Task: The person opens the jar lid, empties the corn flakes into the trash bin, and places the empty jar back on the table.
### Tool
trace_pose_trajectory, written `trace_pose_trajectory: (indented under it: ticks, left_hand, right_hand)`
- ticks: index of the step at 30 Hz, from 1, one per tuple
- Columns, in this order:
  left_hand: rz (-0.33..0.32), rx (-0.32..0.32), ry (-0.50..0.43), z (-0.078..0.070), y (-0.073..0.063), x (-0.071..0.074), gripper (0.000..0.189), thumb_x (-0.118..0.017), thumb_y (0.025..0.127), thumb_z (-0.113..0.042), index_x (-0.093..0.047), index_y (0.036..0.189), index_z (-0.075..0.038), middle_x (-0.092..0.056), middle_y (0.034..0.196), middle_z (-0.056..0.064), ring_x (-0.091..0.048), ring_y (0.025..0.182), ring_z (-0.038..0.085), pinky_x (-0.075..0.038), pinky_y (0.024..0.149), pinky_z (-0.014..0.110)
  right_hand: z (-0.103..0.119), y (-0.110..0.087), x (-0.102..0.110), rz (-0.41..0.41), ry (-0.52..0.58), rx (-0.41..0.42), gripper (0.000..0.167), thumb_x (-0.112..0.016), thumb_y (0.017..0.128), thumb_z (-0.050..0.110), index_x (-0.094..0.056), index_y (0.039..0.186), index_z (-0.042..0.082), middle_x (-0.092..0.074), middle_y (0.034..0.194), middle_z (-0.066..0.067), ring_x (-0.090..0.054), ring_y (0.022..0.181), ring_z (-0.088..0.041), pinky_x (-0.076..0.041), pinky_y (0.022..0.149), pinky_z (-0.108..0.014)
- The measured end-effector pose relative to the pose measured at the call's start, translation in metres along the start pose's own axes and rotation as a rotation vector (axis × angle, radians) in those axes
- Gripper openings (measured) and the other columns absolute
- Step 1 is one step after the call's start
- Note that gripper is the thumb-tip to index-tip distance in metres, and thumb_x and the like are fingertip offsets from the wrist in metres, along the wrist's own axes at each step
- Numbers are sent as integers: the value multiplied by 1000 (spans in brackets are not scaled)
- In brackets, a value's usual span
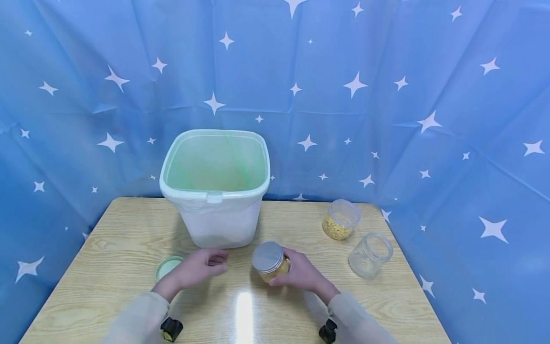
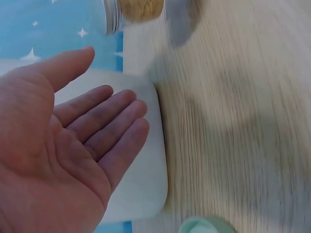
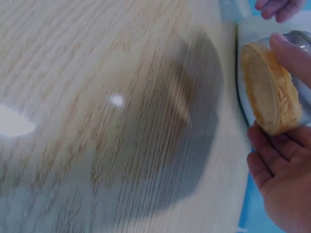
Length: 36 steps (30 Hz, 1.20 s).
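Note:
My right hand (image 1: 301,272) grips a clear jar (image 1: 275,273) of yellow flakes with a silver screw lid (image 1: 267,256). In the right wrist view, the thumb and fingers lie on opposite sides of the jar (image 3: 272,92), which is off the table with its shadow below. My left hand (image 1: 199,267) holds nothing, in front of the white bin, its palm showing and fingers slightly bent in the left wrist view. A round light-green lid (image 1: 168,266) lies on the table beside the left wrist, partly covered by the forearm.
The white bin (image 1: 225,224), open at the top with a pale green inside, stands at the table's back. Toward the right are an open jar partly filled with yellow flakes (image 1: 337,227) and a clear glass jar (image 1: 365,260). A blue star-patterned curtain (image 1: 326,119) hangs behind.

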<state>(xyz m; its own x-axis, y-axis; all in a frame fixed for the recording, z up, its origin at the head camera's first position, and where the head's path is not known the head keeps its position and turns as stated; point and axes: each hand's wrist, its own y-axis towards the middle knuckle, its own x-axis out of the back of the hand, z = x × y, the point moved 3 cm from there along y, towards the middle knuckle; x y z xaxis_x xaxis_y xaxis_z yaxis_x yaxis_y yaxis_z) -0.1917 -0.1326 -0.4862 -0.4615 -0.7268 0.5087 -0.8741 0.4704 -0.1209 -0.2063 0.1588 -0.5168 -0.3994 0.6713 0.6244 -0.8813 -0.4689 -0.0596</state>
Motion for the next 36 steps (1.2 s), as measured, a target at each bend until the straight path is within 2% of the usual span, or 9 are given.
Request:
trace_pose_trajectory:
  ticks: [7, 11, 15, 20, 25, 28, 32, 36]
  left_hand:
    - [-2, -68, 1, -9, 10, -18, 58, -66, 93, -33, -52, 134, 5, -57, 134, 26, -57, 122, 41, -47, 103, 52]
    - [-6, -54, 16, -12, 15, -27, 66, -69, 90, -38, -50, 138, 2, -55, 138, 23, -54, 126, 40, -46, 105, 51]
    - [5, -37, 41, -12, 18, -36, 75, -71, 86, -46, -46, 143, -4, -52, 143, 18, -53, 129, 37, -45, 106, 51]
    - [35, -75, 41, -17, 22, -45, 86, -76, 81, -48, -39, 148, -8, -47, 148, 17, -50, 133, 36, -43, 108, 52]
    - [53, -120, 12, -21, 25, -51, 91, -80, 79, -41, -36, 149, -5, -45, 149, 18, -48, 135, 34, -42, 109, 51]
    - [50, -131, 0, -22, 26, -53, 93, -81, 78, -39, -34, 150, -3, -46, 149, 16, -48, 135, 33, -42, 109, 49]
    - [47, -144, 17, -23, 26, -55, 95, -82, 77, -40, -34, 151, -5, -46, 149, 14, -49, 134, 31, -43, 109, 49]
    - [48, -149, 52, -24, 25, -56, 95, -83, 75, -40, -35, 150, -7, -47, 149, 11, -49, 133, 28, -44, 108, 48]
  right_hand:
    - [6, 0, -5, 16, 8, 36, 82, -89, 65, 41, -54, 137, 21, -65, 121, 11, -60, 113, -12, -47, 101, -35]
    - [10, -1, -7, 16, 2, 51, 82, -90, 63, 38, -55, 136, 23, -66, 117, 12, -60, 107, -10, -47, 96, -31]
    - [17, -2, -8, 21, -8, 73, 83, -91, 62, 35, -55, 136, 21, -66, 118, 10, -60, 106, -10, -48, 95, -29]
    - [22, -2, -11, 30, -34, 83, 84, -91, 63, 35, -54, 137, 19, -64, 121, 9, -59, 110, -11, -47, 98, -31]
    - [23, -2, -12, 31, -50, 70, 85, -91, 63, 35, -53, 138, 20, -62, 124, 8, -57, 113, -13, -46, 100, -34]
    - [22, -2, -14, 33, -62, 58, 86, -90, 63, 39, -53, 138, 19, -61, 123, 7, -56, 112, -12, -47, 97, -31]
    - [20, -2, -16, 32, -91, 49, 88, -90, 62, 42, -53, 138, 18, -61, 121, 7, -55, 108, -10, -47, 92, -27]
    - [20, -3, -17, 27, -132, 61, 90, -91, 60, 42, -52, 138, 19, -60, 120, 7, -53, 107, -10, -45, 91, -28]
